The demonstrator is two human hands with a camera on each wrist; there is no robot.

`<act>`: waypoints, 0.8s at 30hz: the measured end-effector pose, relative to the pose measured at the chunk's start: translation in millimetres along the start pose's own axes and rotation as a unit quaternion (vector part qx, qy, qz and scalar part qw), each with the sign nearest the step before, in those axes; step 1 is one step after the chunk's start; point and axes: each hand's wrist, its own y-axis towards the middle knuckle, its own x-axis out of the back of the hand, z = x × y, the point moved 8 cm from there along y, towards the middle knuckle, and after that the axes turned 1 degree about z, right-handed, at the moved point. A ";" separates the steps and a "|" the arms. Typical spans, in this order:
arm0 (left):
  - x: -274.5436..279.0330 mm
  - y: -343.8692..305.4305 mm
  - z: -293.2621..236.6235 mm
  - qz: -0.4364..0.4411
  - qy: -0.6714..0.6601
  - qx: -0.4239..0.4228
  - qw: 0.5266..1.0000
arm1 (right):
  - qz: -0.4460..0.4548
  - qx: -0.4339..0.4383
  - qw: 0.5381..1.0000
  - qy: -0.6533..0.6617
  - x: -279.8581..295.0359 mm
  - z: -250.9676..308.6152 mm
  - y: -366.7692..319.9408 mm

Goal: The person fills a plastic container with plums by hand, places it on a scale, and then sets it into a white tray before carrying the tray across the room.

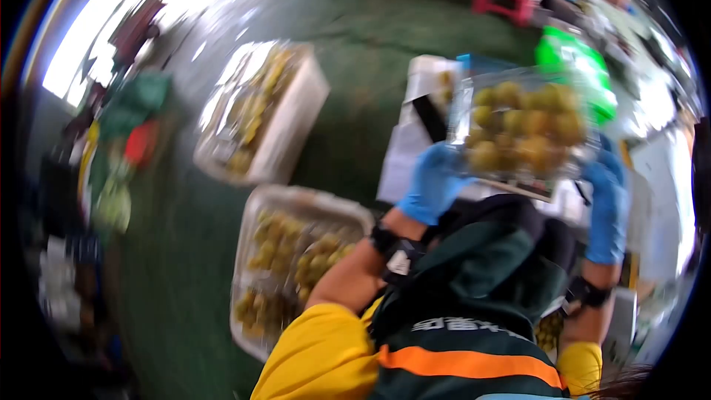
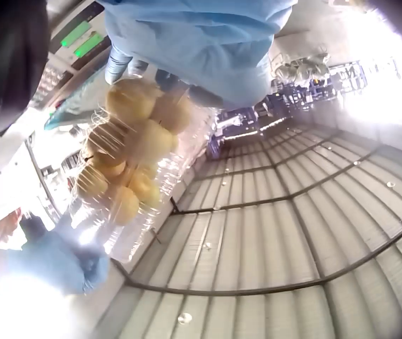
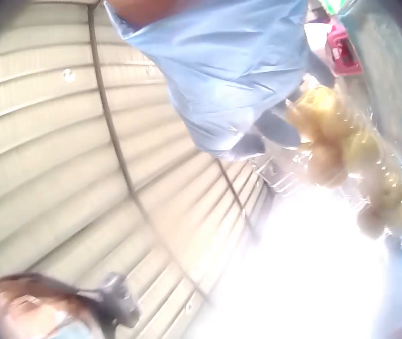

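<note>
A clear plastic pack of yellow-green grapes (image 1: pixel 522 122) is held up in front of the body, between two blue-gloved hands. My left hand (image 1: pixel 437 181) grips its left end, and my right hand (image 1: pixel 607 196) grips the opposite end. Up close in the left wrist view, the grapes (image 2: pixel 134 141) show through creased, shiny film, with the gloved left hand (image 2: pixel 194 49) at the pack's edge. In the right wrist view the right hand (image 3: pixel 229 78) has its fingertips at the pack's corner, and glare washes out part of the film.
Left of the body stands a pale crate (image 1: pixel 241 267) with several grape packs. Beyond it is another white crate (image 1: pixel 304 115) with film-covered grapes. Behind the held pack lie white papers (image 1: pixel 400 159) and a bright green bag (image 1: pixel 578 67). A red stool (image 1: pixel 503 0) stands farther back.
</note>
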 end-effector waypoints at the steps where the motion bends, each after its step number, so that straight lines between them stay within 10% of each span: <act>1: -7.1 -6.4 -10.4 0.050 -0.060 0.012 0.997 | 0.006 -0.008 1.000 0.012 20.9 -24.3 17.0; 9: 10.1 -144.2 -85.2 -0.063 0.026 -0.071 0.995 | 0.341 0.155 0.922 -0.100 -116.4 40.7 -50.1; 13: 53.9 -297.1 -167.4 -0.260 0.656 -0.151 0.693 | 0.454 0.123 0.875 -0.113 -186.5 66.4 -84.4; 15: 66.5 -380.1 -184.8 -0.282 0.672 -0.202 0.655 | 0.495 0.034 0.860 -0.121 -198.4 34.2 -76.2; 17: 75.2 -468.4 -194.8 -0.348 0.655 -0.193 0.642 | 0.518 -0.015 0.845 -0.135 -208.7 11.0 -72.7; 20: 88.1 -542.9 -149.4 -0.414 0.178 -0.219 0.866 | 0.563 -0.081 0.814 -0.113 -224.3 -14.1 -77.5; 24: 106.5 -602.3 -70.0 -0.503 0.061 -0.273 0.818 | 0.590 -0.121 0.787 -0.134 -262.1 -59.3 -73.1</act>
